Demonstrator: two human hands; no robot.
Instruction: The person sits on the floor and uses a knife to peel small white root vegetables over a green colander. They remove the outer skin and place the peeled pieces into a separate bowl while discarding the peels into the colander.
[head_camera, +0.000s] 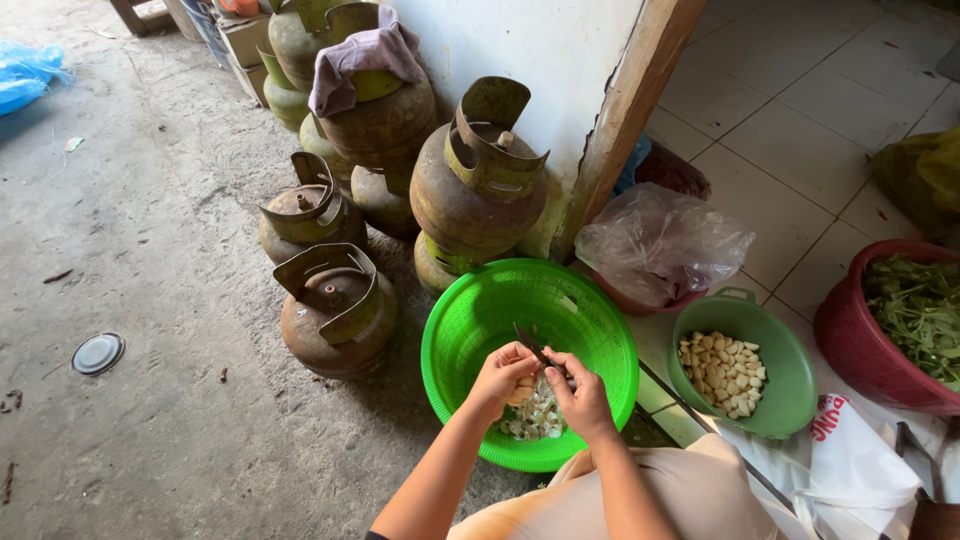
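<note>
My two hands meet over a bright green perforated basket (470, 320) on the ground. My left hand (500, 378) pinches a pale garlic clove (521, 394). A small dark-bladed knife (530, 343) is gripped in my right hand (583, 400), its tip pointing up and away from me. Garlic skins and trimmings (535, 417) lie in the basket's bottom under my hands. To the right stands a smaller green bowl (790, 370) holding several peeled garlic cloves (722, 372).
Several rusty green gas cylinders (335, 310) stand against the white wall to the left and behind. A clear plastic bag (660, 240) covers a red tub. A red basket (850, 340) of leafy greens (920, 310) sits far right. A round metal lid (98, 352) lies on the concrete.
</note>
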